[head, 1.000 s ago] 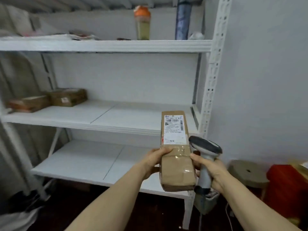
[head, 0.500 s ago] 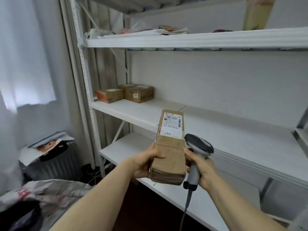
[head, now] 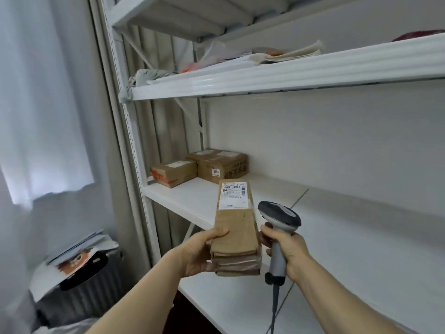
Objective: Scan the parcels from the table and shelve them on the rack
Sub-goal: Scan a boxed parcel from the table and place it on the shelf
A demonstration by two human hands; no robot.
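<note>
A: Left hand (head: pixel 199 254), fingers first.
B: Thumb (head: pixel 218 233) lies flat across the near end of the parcel (head: pixel 234 227). The other fingers go underneath and are hidden. The palm cups the left edge. It grips the parcel.
A: Right hand (head: pixel 286 251)?
B: Fingers are wrapped tight round the grey handle of the scanner (head: pixel 279 218), its dark head uppermost. The knuckles sit just beside the parcel's right edge. Touching or apart, cannot tell.
A: Where is the parcel?
B: In the air. It is long, brown and taped, with the label (head: pixel 233 195) at the far end, print too small to read. It is held in front of the rack (head: pixel 265 75), before the middle shelf (head: pixel 192 201), not resting on it.
A: Cable (head: pixel 273 309)?
B: It drops from the handle's base and is cut off at the bottom edge.
A: On the rack?
B: Two boxes (head: pixel 218 165) stand side by side at the middle shelf's left end. The upper shelf (head: pixel 313 68) carries papers (head: pixel 289 54), blurred. A red thing is cut off at the right edge. A curtain (head: pixel 36 92) hangs at left.
</note>
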